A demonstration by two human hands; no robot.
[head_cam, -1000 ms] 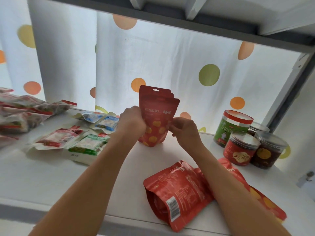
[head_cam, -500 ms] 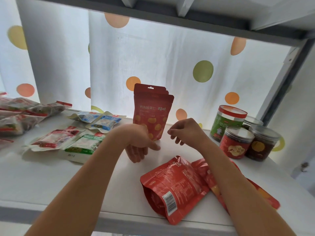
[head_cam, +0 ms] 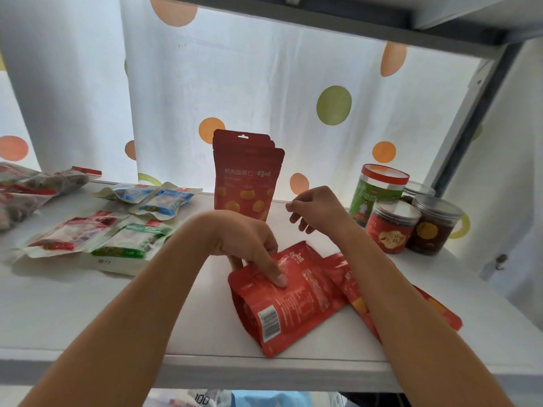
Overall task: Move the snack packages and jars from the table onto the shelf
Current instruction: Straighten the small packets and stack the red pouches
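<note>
two bare forearms coming in from the bottom of the shot, no sleeves anywhere in view, no watch or bands on the wrists, left hand (head_cam: 249, 245) and right hand (head_cam: 318, 210) ringless, short plain nails, no gloves

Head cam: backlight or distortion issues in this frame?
Head view: strong backlight through the dotted curtain blows out the background; the upright red pouch stays legible; wide-angle bend shows on the shelf post; slight softness on the right hand.
</note>
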